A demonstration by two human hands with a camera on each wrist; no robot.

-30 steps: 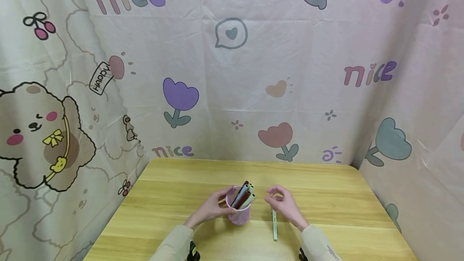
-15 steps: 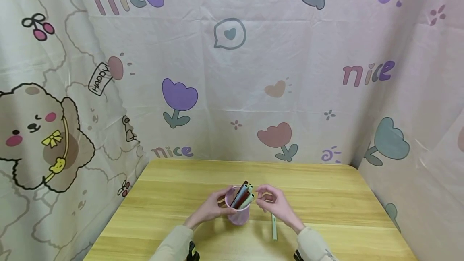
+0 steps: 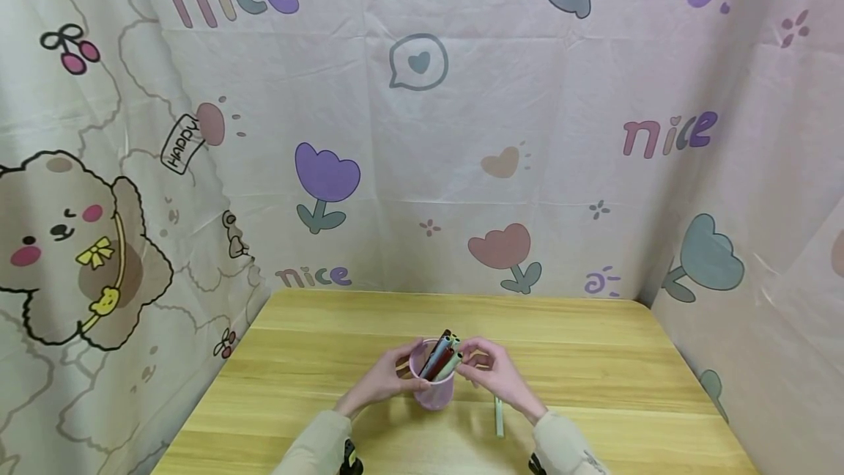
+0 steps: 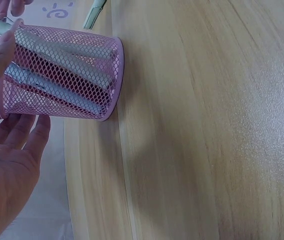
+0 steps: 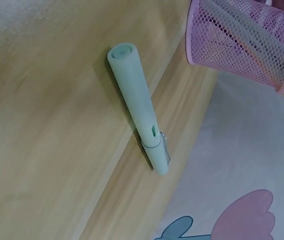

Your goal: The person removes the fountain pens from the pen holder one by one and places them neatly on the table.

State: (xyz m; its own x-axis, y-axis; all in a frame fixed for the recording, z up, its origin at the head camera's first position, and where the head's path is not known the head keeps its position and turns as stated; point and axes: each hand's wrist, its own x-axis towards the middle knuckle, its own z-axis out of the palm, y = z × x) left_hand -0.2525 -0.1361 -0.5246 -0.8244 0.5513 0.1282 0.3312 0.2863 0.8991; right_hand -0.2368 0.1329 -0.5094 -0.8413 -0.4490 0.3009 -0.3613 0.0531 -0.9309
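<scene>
A pink mesh pen cup [image 3: 435, 396] stands upright on the table, filled with several pens [image 3: 440, 361] in light green, blue-grey and dark red. My left hand [image 3: 387, 377] grips it near the rim, thumb in front and fingers behind. On the cup's other side is my right hand [image 3: 496, 372], fingers bent loosely and tips right beside the light green pen [image 3: 450, 366] at the rim; whether they touch it I cannot tell. Another light green pen [image 5: 139, 107], capped and with a metal clip, lies on the wood below my right hand.
The wooden table [image 3: 316, 328] extends around the cup, its far edge against a pale curtain [image 3: 409, 152] printed with flowers and words. The curtain also closes off the left and right sides.
My right hand has moved left, from above the lying pen to the right side of the cup. My left hand and the cup have stayed in place.
</scene>
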